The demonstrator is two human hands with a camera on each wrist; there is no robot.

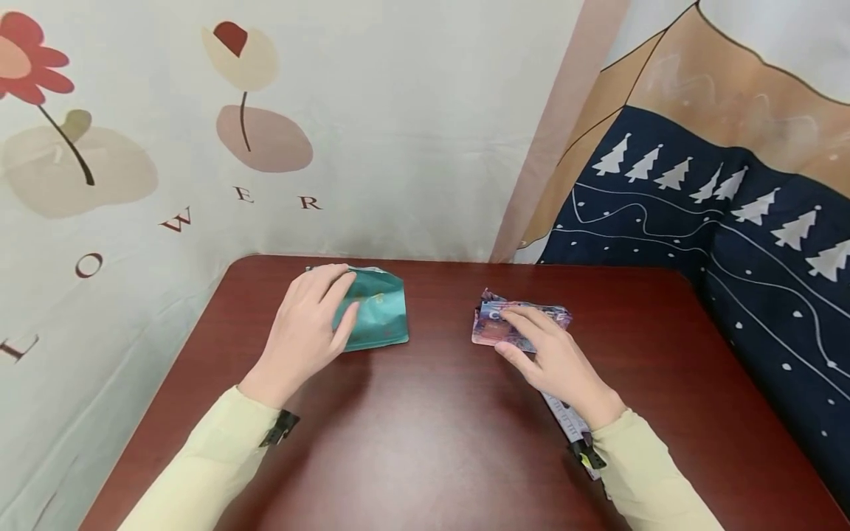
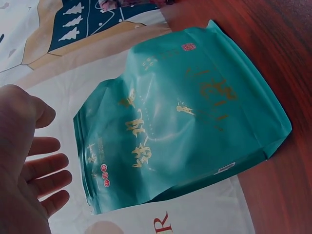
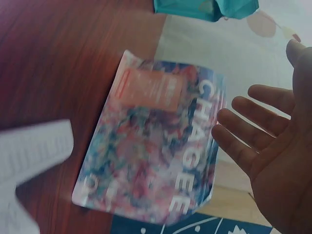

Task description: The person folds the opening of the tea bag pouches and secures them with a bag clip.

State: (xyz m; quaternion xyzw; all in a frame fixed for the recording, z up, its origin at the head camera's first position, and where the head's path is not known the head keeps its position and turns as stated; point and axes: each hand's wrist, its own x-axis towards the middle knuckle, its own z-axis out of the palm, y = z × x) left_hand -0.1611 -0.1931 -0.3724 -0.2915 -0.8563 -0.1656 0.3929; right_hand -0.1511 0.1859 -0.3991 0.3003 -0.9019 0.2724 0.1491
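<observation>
A teal pouch with gold lettering (image 2: 165, 117) lies at the table's back, left of the middle. My left hand (image 1: 312, 313) is over its left part in the head view, thumb apart and fingers loosely bent, holding nothing; in the left wrist view a gap shows between the fingertips and the pouch's top edge. To the right is a flowery pink-and-blue pouch (image 3: 146, 141) printed CHAGEE. My right hand (image 1: 554, 361) overlaps its near right side in the head view. In the right wrist view its spread fingers (image 3: 258, 117) come right up to the pouch's edge, gripping nothing.
A white printed strip (image 1: 566, 419) lies partly hidden under the right forearm. The dark red-brown table (image 1: 425, 457) meets a flower-print cloth (image 1: 412, 133) behind and a navy tree-print cloth (image 1: 637, 199) at the right.
</observation>
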